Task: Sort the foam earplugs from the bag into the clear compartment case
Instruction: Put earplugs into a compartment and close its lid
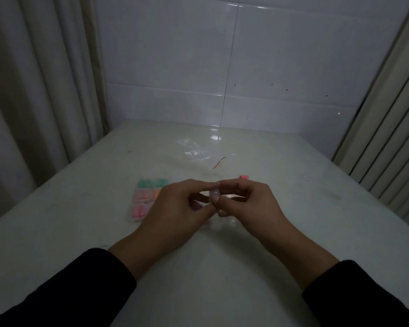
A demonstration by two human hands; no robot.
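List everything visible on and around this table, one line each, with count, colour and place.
Clear compartment case: one, transparent, left of centre, partly behind the left hand; green, pink and orange foam earplugs inside.
Loose foam earplug: one, orange-red, beyond the right hand.
Clear plastic bag: one, transparent, crumpled, far centre.
Thin red strip: one, right of the bag.
Small pale piece: one, whitish, pinched between both hands; identity unclear.
White table: one, glossy.
Tiled wall: white, behind the table.
Curtains: pale, both sides.
Left hand: dark sleeve.
Right hand: dark sleeve.
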